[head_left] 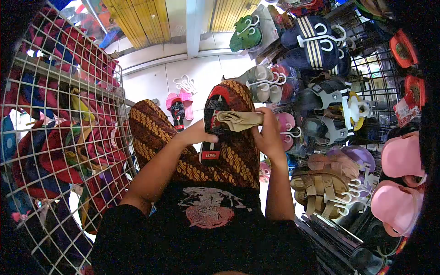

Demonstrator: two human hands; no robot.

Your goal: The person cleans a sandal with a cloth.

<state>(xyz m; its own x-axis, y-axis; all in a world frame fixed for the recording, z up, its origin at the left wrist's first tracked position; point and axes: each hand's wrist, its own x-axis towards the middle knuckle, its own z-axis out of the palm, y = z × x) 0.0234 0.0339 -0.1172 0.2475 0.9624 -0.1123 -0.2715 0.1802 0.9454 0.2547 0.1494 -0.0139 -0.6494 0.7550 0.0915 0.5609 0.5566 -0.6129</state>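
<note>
As left grip (203, 133) clasps sandal (211, 149) — cloth (238, 120) across.

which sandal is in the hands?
The black-and-red slide marked LOVE, gripped by the left hand; the others hang on racks or sit on the floor.

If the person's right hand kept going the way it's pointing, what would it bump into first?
The right hand points up the picture and is pinching the tan piece held across the black-and-red sandal. Past that, it would probably meet the grey sandals hanging on the rack, though depth is unclear.
</note>
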